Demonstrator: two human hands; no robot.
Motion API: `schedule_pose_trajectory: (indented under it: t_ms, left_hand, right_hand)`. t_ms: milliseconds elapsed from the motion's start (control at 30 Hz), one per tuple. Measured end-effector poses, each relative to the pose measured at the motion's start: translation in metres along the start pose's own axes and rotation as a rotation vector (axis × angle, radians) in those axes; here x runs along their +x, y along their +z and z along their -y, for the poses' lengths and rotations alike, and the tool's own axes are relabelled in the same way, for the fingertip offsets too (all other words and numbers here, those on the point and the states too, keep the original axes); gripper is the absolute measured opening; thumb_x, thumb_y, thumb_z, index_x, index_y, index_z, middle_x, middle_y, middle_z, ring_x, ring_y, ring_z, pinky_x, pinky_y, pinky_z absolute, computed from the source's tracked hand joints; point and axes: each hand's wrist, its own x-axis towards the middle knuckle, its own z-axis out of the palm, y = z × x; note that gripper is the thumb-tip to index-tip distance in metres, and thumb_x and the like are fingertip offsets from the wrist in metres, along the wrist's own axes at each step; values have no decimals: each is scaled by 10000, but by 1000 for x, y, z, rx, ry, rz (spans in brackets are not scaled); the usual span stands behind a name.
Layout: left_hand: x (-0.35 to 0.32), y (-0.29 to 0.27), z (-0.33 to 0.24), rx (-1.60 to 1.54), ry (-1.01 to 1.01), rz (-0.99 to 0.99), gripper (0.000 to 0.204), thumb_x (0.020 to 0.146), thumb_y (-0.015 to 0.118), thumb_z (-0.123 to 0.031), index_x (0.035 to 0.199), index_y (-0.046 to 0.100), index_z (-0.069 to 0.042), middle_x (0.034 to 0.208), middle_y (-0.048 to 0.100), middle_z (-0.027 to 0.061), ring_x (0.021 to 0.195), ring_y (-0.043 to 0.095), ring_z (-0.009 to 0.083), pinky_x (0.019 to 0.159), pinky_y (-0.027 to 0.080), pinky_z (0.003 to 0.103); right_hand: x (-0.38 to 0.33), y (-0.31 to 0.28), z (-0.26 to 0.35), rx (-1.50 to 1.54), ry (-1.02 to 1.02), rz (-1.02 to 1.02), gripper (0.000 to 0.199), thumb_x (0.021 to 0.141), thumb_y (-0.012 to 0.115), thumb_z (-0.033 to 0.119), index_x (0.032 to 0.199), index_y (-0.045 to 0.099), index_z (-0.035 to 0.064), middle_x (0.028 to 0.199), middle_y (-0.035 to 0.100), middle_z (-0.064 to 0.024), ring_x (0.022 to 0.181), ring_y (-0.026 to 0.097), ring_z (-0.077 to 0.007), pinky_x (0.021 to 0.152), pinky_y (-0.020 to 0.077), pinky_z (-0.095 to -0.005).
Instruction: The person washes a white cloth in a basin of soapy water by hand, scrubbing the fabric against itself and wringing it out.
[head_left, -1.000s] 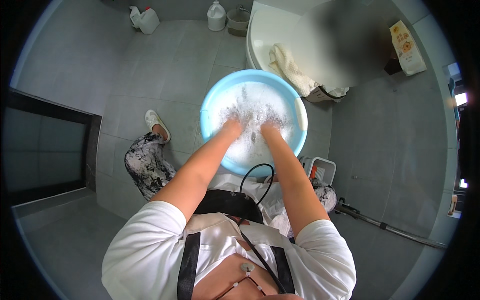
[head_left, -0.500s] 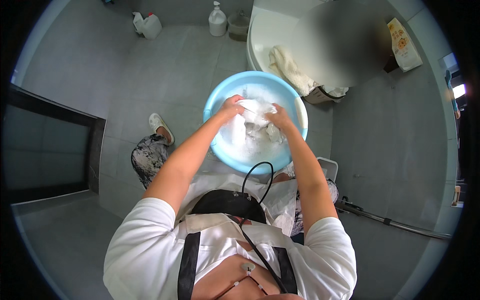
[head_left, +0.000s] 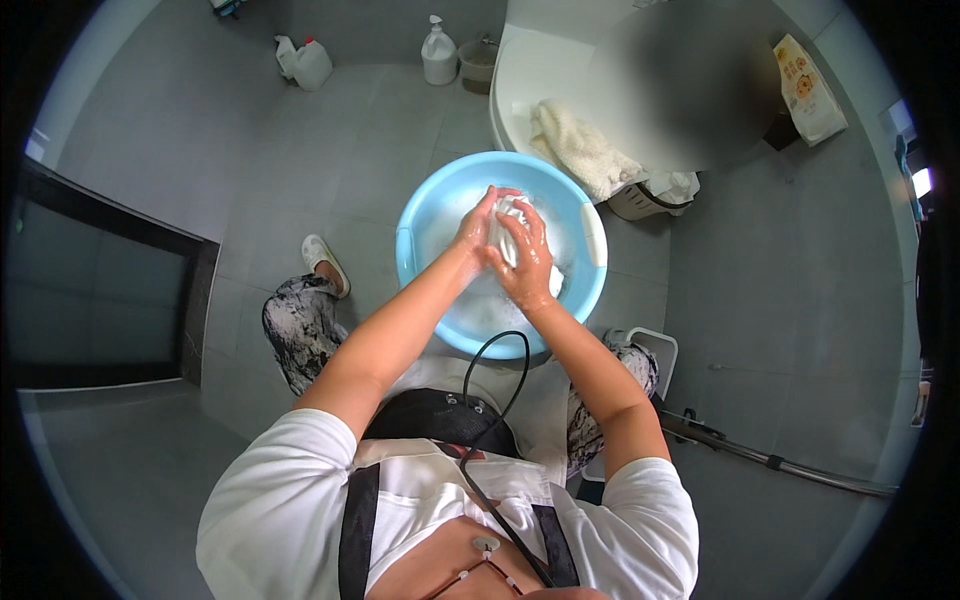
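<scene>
A light-blue round basin (head_left: 420, 205) stands on the floor in front of me, holding sudsy water. Over it, a bunched wet white cloth (head_left: 507, 228) is pressed between both my hands. My left hand (head_left: 478, 228) cups the cloth from the left, its fingers reaching around the far side. From the right, my right hand (head_left: 526, 262) wraps its curled fingers over the cloth. Some white fabric also shows beside the right wrist, near the basin's right side. The cloth's underside is hidden by my hands.
Beyond the basin stands a white toilet (head_left: 515, 75) with a cream towel (head_left: 580, 150) draped on it. A lined bin (head_left: 635, 205) is beside the basin's right rim. Along the back are a pump bottle (head_left: 438, 55) and a white jug (head_left: 308, 66). A black cable (head_left: 480, 345) loops near the basin's front.
My hands were apart, holding the white cloth spread low in the suds. They have come together and squeezed it into a compact bunch. The view has shifted slightly.
</scene>
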Motion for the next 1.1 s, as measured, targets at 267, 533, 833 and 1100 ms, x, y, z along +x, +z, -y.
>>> schedule_pose_trajectory:
  t_ms: [267, 533, 833, 1100]
  left_hand:
    - [0, -3, -8, 47, -111, -46, 275, 807, 507, -402, 823, 508, -127, 741, 529, 24, 707, 539, 146, 638, 457, 277]
    - [3, 1, 19, 86, 10, -393, 252, 807, 497, -316, 853, 555, -76, 802, 576, 58, 735, 558, 176, 679, 462, 332]
    - [15, -53, -21, 1156, 617, -142, 138, 761, 578, -123, 832, 511, -26, 752, 539, 13, 689, 468, 96, 684, 402, 229]
    - [4, -77, 11, 2196, 182, -77, 515, 792, 500, -264, 1243, 341, -74, 1315, 248, 193, 1192, 287, 324, 962, 282, 367]
  right_hand:
    - [-6, 10, -8, -27, -171, -12, 316, 591, 685, 151, 856, 518, 115, 920, 516, -85, 834, 526, -289, 630, 454, -353]
    - [9, 3, -37, 93, 140, 2, 160, 728, 580, 158, 854, 511, 87, 852, 534, -112, 752, 538, -315, 608, 441, -369]
    - [18, -25, -74, -196, 318, 162, 286, 744, 608, 274, 961, 527, 106, 1027, 490, -108, 861, 524, -321, 706, 436, -397]
    - [-24, -5, -82, -594, 51, 664, 601, 705, 595, 209, 1248, 345, 265, 1244, 349, -122, 1092, 400, -292, 846, 411, -383]
